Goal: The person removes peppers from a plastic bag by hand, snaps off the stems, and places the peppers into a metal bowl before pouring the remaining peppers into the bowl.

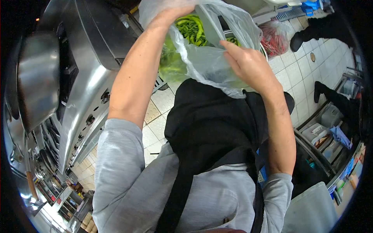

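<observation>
A clear plastic bag [211,58] hangs in front of my black apron, its mouth spread wide. Long green chili peppers [190,29] show through the opening, and more green is blurred behind the film on the left. My left hand [176,13] is at the bag's far left edge, with its fingers hidden by plastic and the top of the picture. On the right, my right hand [248,64] is closed at the bag's near right side, thumb and forefinger against the film. A whitish flat panel [210,25] stands among the peppers inside the opening.
A steel stove [83,85] with knobs and a large metal pot [39,81] line the left. A bag of red chilies [274,39] sits on the tiled floor [299,73]. Other people's dark legs [322,31] are at right, near a rack of containers [330,116].
</observation>
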The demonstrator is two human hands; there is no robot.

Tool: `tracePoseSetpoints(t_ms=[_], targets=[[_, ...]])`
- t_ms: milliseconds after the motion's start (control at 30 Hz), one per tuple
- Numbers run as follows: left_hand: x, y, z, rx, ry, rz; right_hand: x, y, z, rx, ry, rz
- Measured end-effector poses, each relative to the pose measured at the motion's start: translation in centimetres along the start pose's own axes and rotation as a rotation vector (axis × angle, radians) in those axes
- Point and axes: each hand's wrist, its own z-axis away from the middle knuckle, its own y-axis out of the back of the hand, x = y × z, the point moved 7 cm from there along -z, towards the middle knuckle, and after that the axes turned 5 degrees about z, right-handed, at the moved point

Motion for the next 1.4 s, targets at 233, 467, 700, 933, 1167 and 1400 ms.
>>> tracePoseSetpoints(t_ms=[233,467,700,933,1167,1400], targets=[[-5.8,-6.1,9.1,-0.442,0.099,-0.657,2.6,-7.9,4.0,-0.241,-0.081,-0.054],[-5.6,-6.2,10.7,-0.473,0.02,-0.502,5.0,-4.2,3.3,-0.077,-0.227,-0.104],[-2.5,-8.6,-2.7,-0.289,-0.163,0.05,2.6,-4.7,4.5,-0.129,-0.216,-0.117],[-6.8,-8.3,5.1,-0.13,0.078,-0.298,0.9,-4.1,5.7,0.166,-0.127,-0.232],[-6.9,-11.6,10.6,-0.137,0.005,-0.195,-3.7,-4.2,2.0,0.271,0.136,-0.24],[-9.8,-11.4,11.7,-0.04,0.119,0.068,-3.4,-9.9,-1.2,0.088,0.116,-0.284]])
